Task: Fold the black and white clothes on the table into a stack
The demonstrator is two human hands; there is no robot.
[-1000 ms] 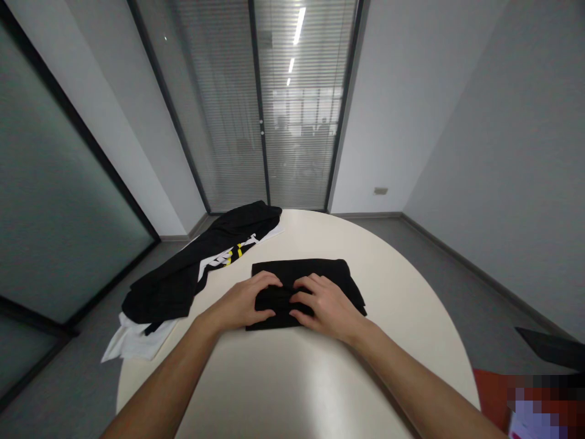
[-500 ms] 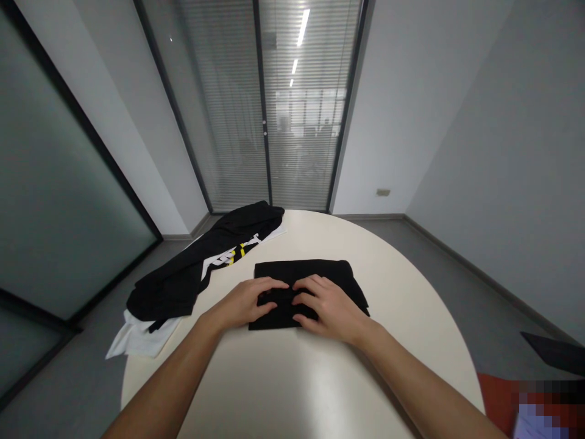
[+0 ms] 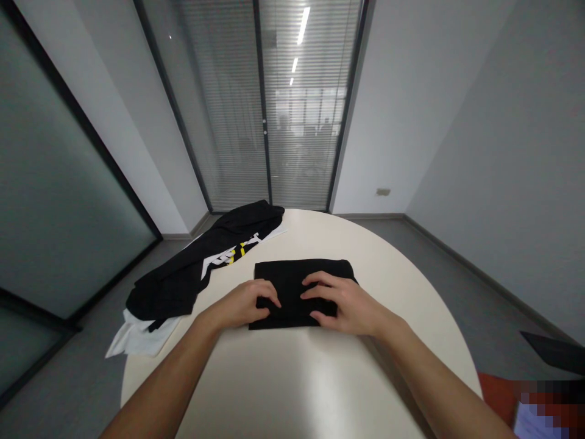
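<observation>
A black folded garment (image 3: 292,274) lies flat on the round white table (image 3: 283,378); its exact kind does not show. My left hand (image 3: 249,303) rests at its left part, fingers bent and apart, fingertips on the cloth. Over the right part lies my right hand (image 3: 350,302), fingers spread across the fabric, hiding the garment's right edge. Neither hand grips the cloth. To the left, a loose pile of clothes holds a black garment (image 3: 183,268) with a white and yellow print, on top of a white garment (image 3: 141,338).
Part of the pile hangs over the table's left edge. Beyond the table stand a glass partition with blinds (image 3: 297,152) and white walls. At the lower right are something red (image 3: 496,396) and a dark flat object (image 3: 555,352).
My right hand has slid to the right across the folded garment. My left fingers have curled in and drawn back slightly, so the hands are farther apart. The clothes pile is unchanged.
</observation>
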